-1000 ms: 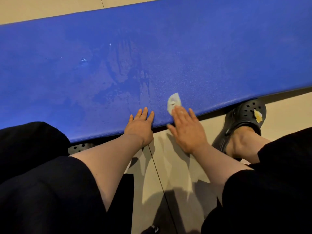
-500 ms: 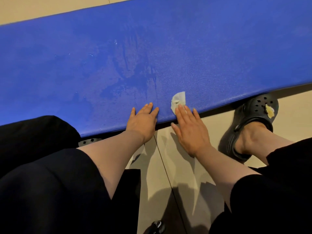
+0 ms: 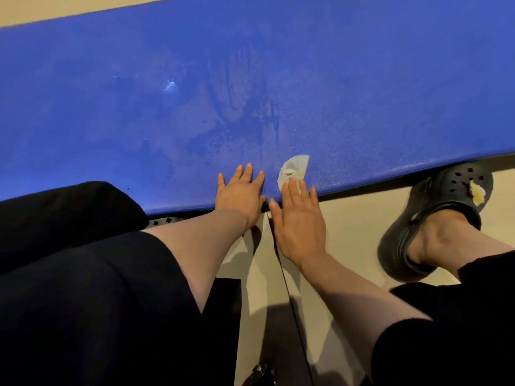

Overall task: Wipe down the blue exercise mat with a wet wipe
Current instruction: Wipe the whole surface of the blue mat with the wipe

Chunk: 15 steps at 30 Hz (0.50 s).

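Right hand (image 3: 299, 224) presses wipe (image 3: 294, 169) on mat (image 3: 362, 93).

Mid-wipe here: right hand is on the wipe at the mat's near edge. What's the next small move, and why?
Probably slide the right hand with the wet wipe rightward along the near edge of the blue mat. Its straight fingers already press the wipe flat, the left hand braces the mat beside it, and the darker damp streaks lie mostly up and to the left, while the surface to the right looks dry.

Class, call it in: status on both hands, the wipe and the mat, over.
Left hand flat on blue mat near edge. Right hand fingers straight, pressing wet wipe onto mat. Damp streaks beyond the hands. Nothing blocking; black clog beside mat edge, over.
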Tool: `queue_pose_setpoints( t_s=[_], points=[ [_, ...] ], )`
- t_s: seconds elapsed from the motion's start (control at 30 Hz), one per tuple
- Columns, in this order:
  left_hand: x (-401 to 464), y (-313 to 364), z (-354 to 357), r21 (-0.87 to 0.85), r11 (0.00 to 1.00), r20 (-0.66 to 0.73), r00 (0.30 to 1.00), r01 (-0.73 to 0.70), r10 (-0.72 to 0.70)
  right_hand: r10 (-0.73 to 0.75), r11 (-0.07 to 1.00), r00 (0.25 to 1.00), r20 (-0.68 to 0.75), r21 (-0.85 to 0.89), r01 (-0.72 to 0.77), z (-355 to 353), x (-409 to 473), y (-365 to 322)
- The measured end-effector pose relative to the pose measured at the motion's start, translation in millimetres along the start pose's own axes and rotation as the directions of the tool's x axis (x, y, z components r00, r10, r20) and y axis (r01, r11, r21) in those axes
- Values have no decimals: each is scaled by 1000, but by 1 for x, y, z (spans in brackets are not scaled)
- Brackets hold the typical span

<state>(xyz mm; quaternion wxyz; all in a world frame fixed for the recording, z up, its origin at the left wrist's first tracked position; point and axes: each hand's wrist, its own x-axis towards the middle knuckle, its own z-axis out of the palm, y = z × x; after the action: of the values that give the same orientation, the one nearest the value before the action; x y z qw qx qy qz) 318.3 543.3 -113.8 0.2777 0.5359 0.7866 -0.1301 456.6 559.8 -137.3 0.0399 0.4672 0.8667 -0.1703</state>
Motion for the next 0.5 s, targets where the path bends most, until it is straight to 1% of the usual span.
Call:
queue_pose_setpoints(
  t_s=[0.03,0.13,0.23,0.3,0.33,0.4,0.43,0.5],
  points=[
    [1,-1,-2,5,1000,6,1000,-2,2,-34,999,999,3,10,34,6,-9,-5],
    [6,-2,-7,57,998,19,1000,-21,20,-101,995,992,81,-3,102,7,-10,-5],
    [13,-3,-12,190,979,-8,997,-69,72,-67,996,995,77,-58,72,-5,28,7],
    [15,-5,-18,292,948,-54,987,-129,151,-28,996,996,86,-86,35,-10,47,16],
    [16,-8,-22,334,929,-83,976,-162,200,-28,996,998,64,-80,33,-9,48,18],
    [15,-14,-32,414,879,-115,944,-238,310,-57,998,998,2,-8,57,-1,29,11],
    [16,-19,-36,444,851,-110,926,-280,362,-88,996,996,-16,26,88,5,15,6],
    [23,-30,-43,438,825,-70,902,-356,426,-120,992,993,16,48,119,12,0,2]
  ],
)
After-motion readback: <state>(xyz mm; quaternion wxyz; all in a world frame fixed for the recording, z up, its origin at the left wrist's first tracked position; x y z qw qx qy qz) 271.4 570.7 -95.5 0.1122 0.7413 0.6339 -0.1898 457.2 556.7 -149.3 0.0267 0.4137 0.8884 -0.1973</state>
